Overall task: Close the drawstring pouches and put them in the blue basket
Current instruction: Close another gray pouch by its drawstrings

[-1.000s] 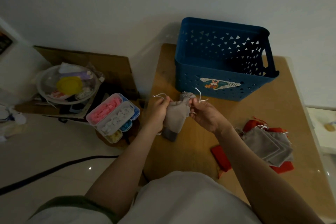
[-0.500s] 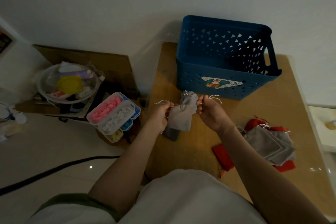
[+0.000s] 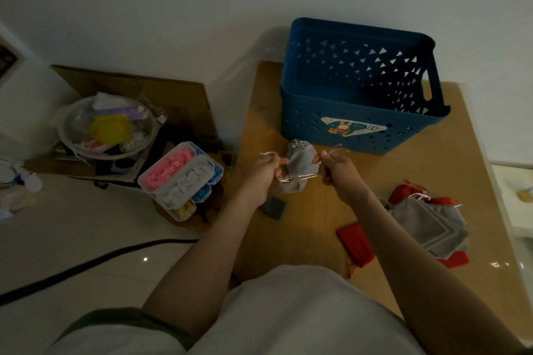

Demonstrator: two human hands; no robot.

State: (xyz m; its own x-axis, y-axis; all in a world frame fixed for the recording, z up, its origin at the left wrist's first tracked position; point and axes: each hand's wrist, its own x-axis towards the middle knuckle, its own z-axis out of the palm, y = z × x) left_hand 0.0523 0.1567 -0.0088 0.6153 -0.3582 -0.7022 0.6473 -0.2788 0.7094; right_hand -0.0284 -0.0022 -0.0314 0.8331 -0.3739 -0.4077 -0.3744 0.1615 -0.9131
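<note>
**Grey pouch on the cords**

Left hand [image 3: 264, 171] and right hand [image 3: 339, 171] each pinch a white cord [image 3: 302, 177], fingers curled tight. The pouch [image 3: 300, 160] hangs between them over the table [image 3: 403, 170], just in front of the basket [image 3: 317, 130]. Best play, I'd say: pull both cords straight apart, evenly, until the mouth bunches. Dim light hides whether the neck is fully closed, and the basket floor sits in shadow.

Grey pouch [image 3: 300, 166] between both hands, near blue basket [image 3: 360, 130]
</note>
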